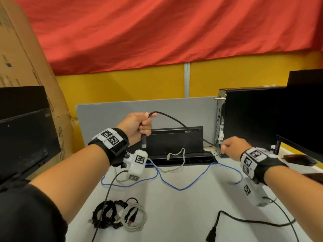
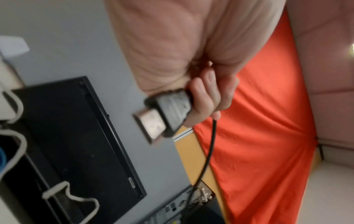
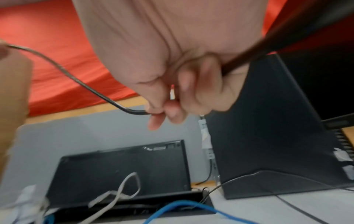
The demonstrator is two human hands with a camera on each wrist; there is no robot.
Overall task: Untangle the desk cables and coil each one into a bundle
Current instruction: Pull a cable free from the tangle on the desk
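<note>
My left hand (image 1: 139, 126) is raised above the desk and grips a black cable (image 1: 174, 119) just behind its flat metal-tipped plug (image 1: 143, 143), which points down. In the left wrist view the fingers (image 2: 203, 94) curl round the plug (image 2: 168, 112). The cable arcs right and down to my right hand (image 1: 232, 147), fisted beside the computer tower. The right wrist view shows this hand (image 3: 182, 94) gripping the same black cable (image 3: 76, 78). A blue cable (image 1: 181, 188) and a grey cable (image 1: 181, 159) lie loose on the desk. A black bundle (image 1: 106, 213) and a white bundle (image 1: 134, 217) lie coiled near me.
A black computer tower (image 1: 253, 119) stands at the right, a raised black flap (image 1: 174, 142) over a cable slot at the back middle. Monitors flank the white desk (image 1: 183, 215); a cardboard box (image 1: 26, 58) leans at the left. Another black lead with a plug (image 1: 212, 234) lies front right.
</note>
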